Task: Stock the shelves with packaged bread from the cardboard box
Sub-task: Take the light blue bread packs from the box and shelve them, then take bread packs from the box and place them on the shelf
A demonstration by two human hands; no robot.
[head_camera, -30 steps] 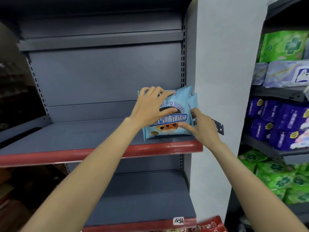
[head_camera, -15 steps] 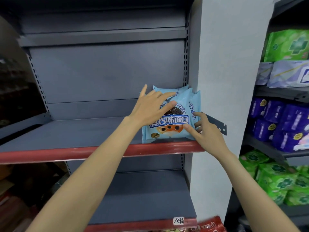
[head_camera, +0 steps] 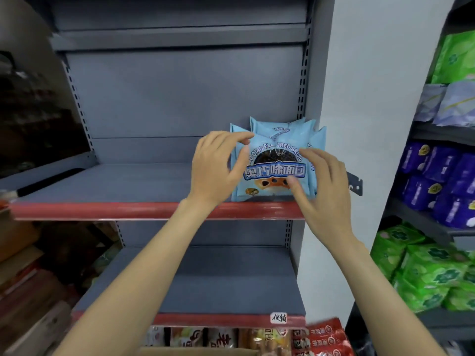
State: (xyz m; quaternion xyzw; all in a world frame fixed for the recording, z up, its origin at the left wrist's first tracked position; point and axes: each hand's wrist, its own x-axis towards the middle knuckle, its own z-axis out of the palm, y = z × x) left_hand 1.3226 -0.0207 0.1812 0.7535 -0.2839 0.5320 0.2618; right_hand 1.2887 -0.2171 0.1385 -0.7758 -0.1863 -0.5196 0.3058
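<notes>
- At the right end of the red-edged shelf (head_camera: pixel 154 210), the blue bread packets (head_camera: pixel 275 163) stood upright in a row.
- Left hand (head_camera: pixel 213 168) had slid off the front packet to its left edge, fingers loosely curved, barely touching.
- Right hand (head_camera: pixel 326 186) had come across its face, fingers spread, gripping nothing.
- Batch looked placed; more should come from the cardboard box (head_camera: pixel 200 352).

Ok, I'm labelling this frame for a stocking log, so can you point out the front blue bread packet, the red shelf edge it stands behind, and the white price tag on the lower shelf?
front blue bread packet (head_camera: pixel 275 170): head view, on its printed front label.
red shelf edge (head_camera: pixel 102 210): head view, on the bare strip left of the arms.
white price tag (head_camera: pixel 279 317): head view, on the tag's middle.
</notes>
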